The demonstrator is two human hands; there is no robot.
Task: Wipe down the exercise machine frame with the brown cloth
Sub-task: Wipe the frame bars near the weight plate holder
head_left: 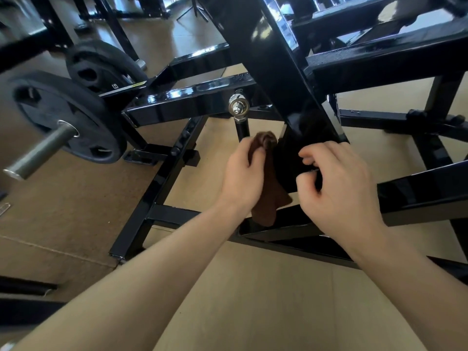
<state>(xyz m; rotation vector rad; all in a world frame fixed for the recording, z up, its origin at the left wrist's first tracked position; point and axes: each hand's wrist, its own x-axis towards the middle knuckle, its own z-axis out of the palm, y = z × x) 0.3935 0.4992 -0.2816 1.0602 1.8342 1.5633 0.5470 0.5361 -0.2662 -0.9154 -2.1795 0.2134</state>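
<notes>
Brown cloth [266, 198] hangs from my left hand [244, 173], bunched at the top where my fingers curl round it and trailing down past my wrist toward the low crossbar [278, 233] beneath. My grip pins it against the left edge of the glossy black diagonal post [283, 72] of the exercise machine frame, just below the silver rod-end joint [238, 106] that sits up and to the left of my knuckles. My right hand [336, 183] is on the other side of that same post, fingers curled in loosely at its edge; whether they pinch a corner of cloth or only steady against the metal I cannot tell, since the dark paint hides whatever lies under them.

I judge this to be the middle of the wiping, working the lower end of the post where it meets the base rails. Next the cloth wants to be flattened from its bunch so more of it meets the steel, then drawn along the post's face and round the joint, with my right hand bracing or taking up the slack. Out to the left of my grip, well apart, the weight plates [65, 115] sit on their steel peg [38, 153], and the long base rail [162, 188] between them and me looks not yet reached
</notes>
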